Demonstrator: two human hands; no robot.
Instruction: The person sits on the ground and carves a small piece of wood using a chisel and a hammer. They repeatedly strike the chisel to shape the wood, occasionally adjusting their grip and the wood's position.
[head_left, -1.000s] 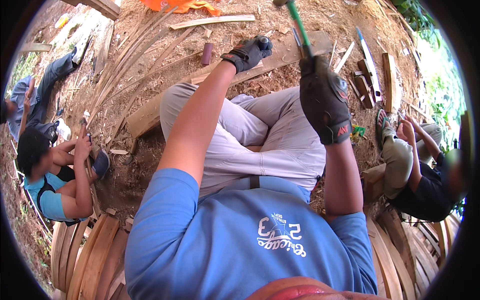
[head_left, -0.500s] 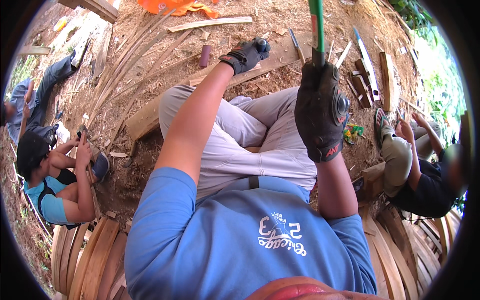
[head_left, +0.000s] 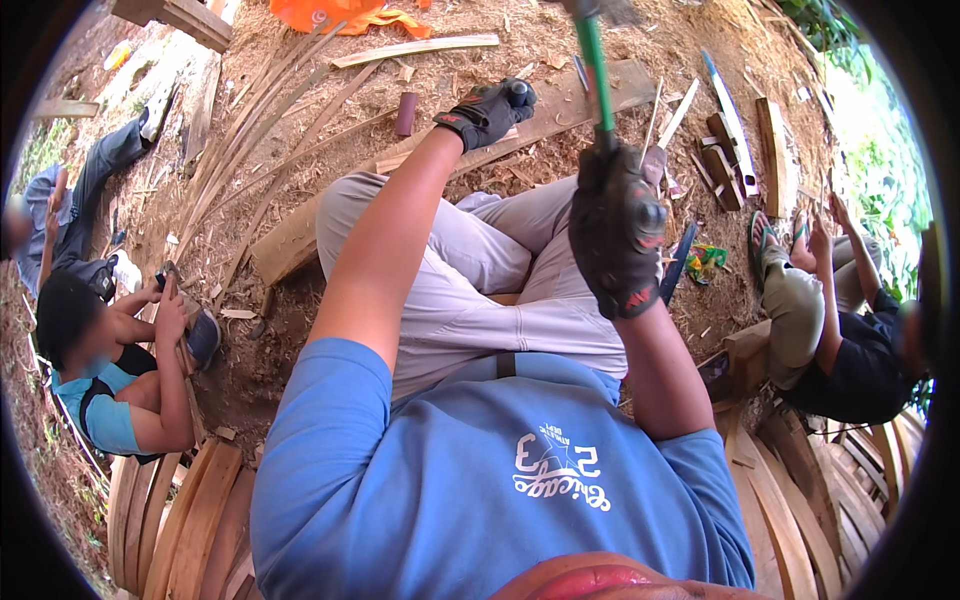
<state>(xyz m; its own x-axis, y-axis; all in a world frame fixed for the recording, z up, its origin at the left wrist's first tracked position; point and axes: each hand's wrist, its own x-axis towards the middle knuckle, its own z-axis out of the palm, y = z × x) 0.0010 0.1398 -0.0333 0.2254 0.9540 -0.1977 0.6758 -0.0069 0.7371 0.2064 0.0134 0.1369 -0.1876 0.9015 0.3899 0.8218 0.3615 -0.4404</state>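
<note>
My right hand (head_left: 618, 235), in a black glove with a round knuckle guard, is closed round the lower end of a green handle (head_left: 593, 75). A blurred dark head (head_left: 605, 10) tops this tool at the upper edge; whether hammer or hatchet I cannot tell. The tool is raised over my right knee. Further out, my left hand (head_left: 486, 114), gloved alike, is closed at the edge of a flat wooden plank (head_left: 625, 85). What its fingers hold is hidden. A narrow blue-grey blade (head_left: 581, 73) lies on the plank, partly behind the green handle.
Left of the plank lie a purple tube (head_left: 406, 114) and long thin strips (head_left: 290, 130). Rightward are a long blade (head_left: 733, 125), wooden blocks (head_left: 722, 170) and a squared timber (head_left: 776, 155). People sit at left (head_left: 130, 370) and right (head_left: 840, 340). Curved planks (head_left: 195, 510) stand behind me.
My right hand has shifted slightly left, and the green tool has tilted leftward, bringing its head into view. My left hand stays nearly in place.
</note>
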